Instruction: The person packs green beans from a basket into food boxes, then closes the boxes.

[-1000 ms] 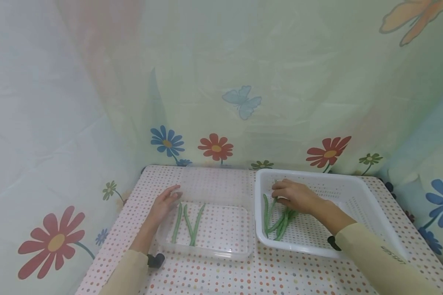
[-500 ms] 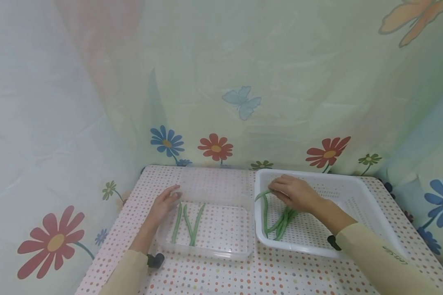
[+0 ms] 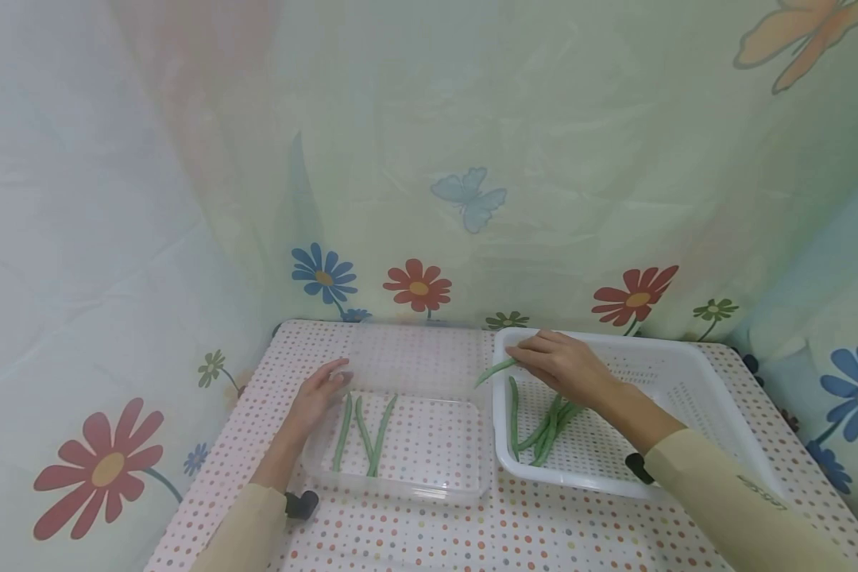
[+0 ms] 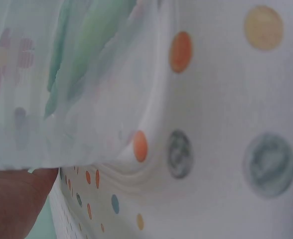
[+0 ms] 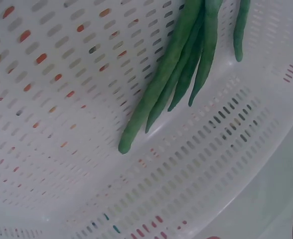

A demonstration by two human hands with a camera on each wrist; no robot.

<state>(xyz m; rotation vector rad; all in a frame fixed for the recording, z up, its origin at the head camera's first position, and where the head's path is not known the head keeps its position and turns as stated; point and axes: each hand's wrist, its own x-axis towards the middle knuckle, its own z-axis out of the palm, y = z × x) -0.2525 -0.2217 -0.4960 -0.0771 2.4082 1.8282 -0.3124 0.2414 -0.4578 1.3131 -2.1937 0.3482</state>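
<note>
My right hand [image 3: 558,365] pinches one green bean [image 3: 494,371] above the left rim of the white perforated basket [image 3: 579,479]; the bean's free end pokes out past the rim toward the left. Several other green beans [image 5: 159,87] lie in the basket, most bunched together, one apart by the left wall. Three green beans [image 3: 342,433] lie in the clear plastic container [image 3: 429,494]. At that container's left side is my left hand [image 3: 314,401], fingers loosely extended along the edge. In the left wrist view, part of this hand [image 4: 17,204] shows against the container's wall.
Behind the container lies its clear lid [image 3: 415,357], folded back. A dotted cloth [image 3: 429,540] covers the table. Printed curtains [image 3: 400,159] enclose the back and sides. The basket stands close to the container's right side.
My right hand has lifted a green bean from the basket's left part, moving up and leftward so the bean crosses the rim. The left hand has stayed in place.
</note>
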